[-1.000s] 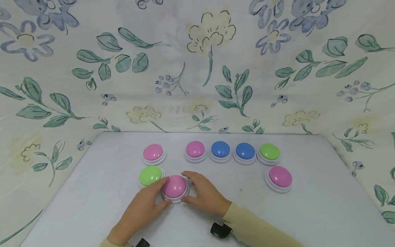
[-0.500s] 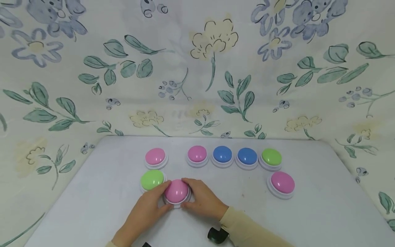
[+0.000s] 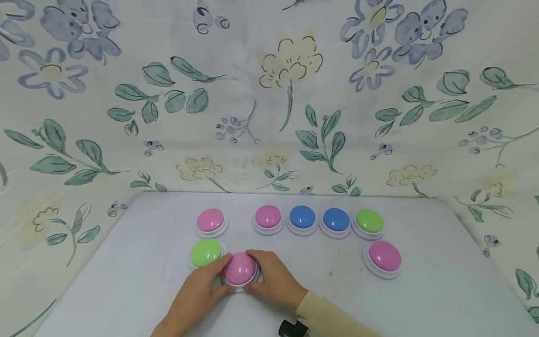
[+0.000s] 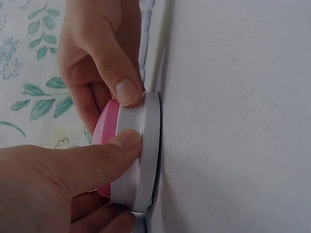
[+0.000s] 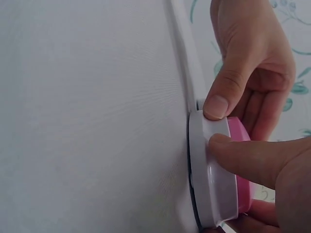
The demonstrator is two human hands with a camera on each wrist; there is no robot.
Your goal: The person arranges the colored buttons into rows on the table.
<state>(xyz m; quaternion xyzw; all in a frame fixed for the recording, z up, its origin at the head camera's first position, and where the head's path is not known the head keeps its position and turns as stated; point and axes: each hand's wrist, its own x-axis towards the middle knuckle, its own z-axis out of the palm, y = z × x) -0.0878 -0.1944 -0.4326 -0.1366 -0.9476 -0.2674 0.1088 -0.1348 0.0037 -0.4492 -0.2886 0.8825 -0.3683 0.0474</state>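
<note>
A pink push button [image 3: 239,268] with a round white base [image 4: 127,184] sits at the front left of the white table, gripped from both sides. My left hand [image 3: 198,292] holds its left side, thumb on the front of the base. From the right, my right hand [image 3: 275,282] grips it the same way, its thumb [image 5: 219,102] pressed to the white rim. Both wrist views show the base right at the table surface. Just behind my left fingers stands a green push button [image 3: 206,252], its base partly hidden by that hand.
Along the back of the white table [image 3: 328,304] stand a pink button [image 3: 210,220], another pink button [image 3: 267,216], two blue buttons [image 3: 302,217] and a green button [image 3: 369,221]. One more pink button [image 3: 385,256] is at the right. Flowered cloth [image 3: 269,107] surrounds the table.
My right fingers have closed in from a small gap onto the pink button's base. The button keeps its place among the others; the head view has shifted slightly.
</note>
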